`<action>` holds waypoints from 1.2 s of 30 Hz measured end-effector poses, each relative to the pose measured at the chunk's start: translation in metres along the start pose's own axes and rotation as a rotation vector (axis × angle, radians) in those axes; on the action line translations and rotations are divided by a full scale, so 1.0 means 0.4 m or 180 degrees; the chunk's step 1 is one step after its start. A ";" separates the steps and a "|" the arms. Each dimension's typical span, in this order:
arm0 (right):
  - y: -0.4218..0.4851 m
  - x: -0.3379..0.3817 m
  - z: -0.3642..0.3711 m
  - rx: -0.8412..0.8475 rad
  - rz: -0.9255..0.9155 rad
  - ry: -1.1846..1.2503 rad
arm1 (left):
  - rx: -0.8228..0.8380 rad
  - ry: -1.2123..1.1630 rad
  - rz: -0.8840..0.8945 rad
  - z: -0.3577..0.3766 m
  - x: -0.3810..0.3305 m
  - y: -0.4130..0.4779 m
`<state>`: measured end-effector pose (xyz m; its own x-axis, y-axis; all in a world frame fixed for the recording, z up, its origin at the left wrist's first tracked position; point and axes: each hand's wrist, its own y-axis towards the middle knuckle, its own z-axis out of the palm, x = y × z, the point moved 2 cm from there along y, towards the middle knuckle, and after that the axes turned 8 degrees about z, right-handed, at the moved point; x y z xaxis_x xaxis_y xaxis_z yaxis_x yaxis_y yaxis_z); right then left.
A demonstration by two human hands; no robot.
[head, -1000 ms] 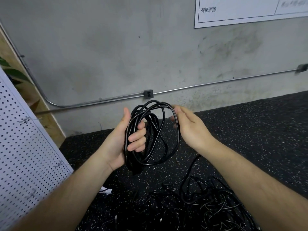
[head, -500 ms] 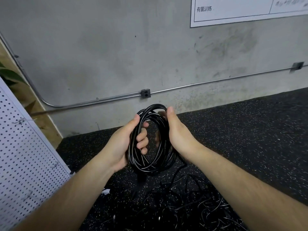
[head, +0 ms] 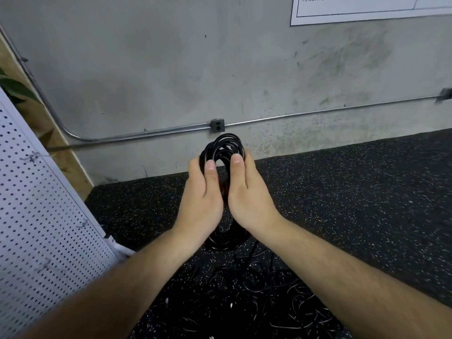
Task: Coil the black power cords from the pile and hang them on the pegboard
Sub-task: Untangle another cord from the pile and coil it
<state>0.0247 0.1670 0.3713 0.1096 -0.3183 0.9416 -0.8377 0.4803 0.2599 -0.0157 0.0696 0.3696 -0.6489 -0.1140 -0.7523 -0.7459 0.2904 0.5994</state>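
Bare concrete wall [head: 146, 69] in front of me and black speckled rubber floor [head: 354, 192] underneath, nothing fancy. Over on the left the white pegboard [head: 36, 216] leans in at an angle, and I can make out a few small wire hooks [head: 31, 157] on it, none with anything hanging yet as far as I can see.

My left hand [head: 200, 199] grips the left side of the coil [head: 225, 145], thumb across the front and fingers round the back where I can't see them. The coil is up in the air between both hands, squeezed into a tall narrow oval, well apart from the pegboard. My right hand [head: 247, 196] does the same on the right side, thumb in front, clamped on the loops.

The rest of the pile [head: 256, 302] is a tangle on the floor below my forearms.

Handling-wise, I'd say this cord is light but springy. The rubbery jacket grips skin fine, so slipping isn't the worry; the loops wanting to fan out is. Best bet is probably pinching all the loops together at the middle with one hand, leaving the top arc free to drop over a hook. Not fragile, just annoying.
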 end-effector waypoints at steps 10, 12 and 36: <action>0.043 0.055 -0.064 0.0785 0.0320 -0.0196 | -0.0122 -0.0572 0.0310 0.000 -0.003 0.007; 0.045 0.051 -0.085 0.0918 0.0519 -0.0231 | -0.0215 -0.0872 0.0117 -0.011 -0.011 0.021; -0.016 -0.066 -0.042 0.1165 0.0504 -0.2466 | -0.0859 -0.0437 -0.0209 -0.100 0.068 0.103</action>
<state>0.0360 0.1861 0.3484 -0.3062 -0.8003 0.5155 -0.9462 0.3155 -0.0721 -0.0699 0.0403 0.3848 -0.5855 0.0106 -0.8106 -0.8104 0.0217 0.5855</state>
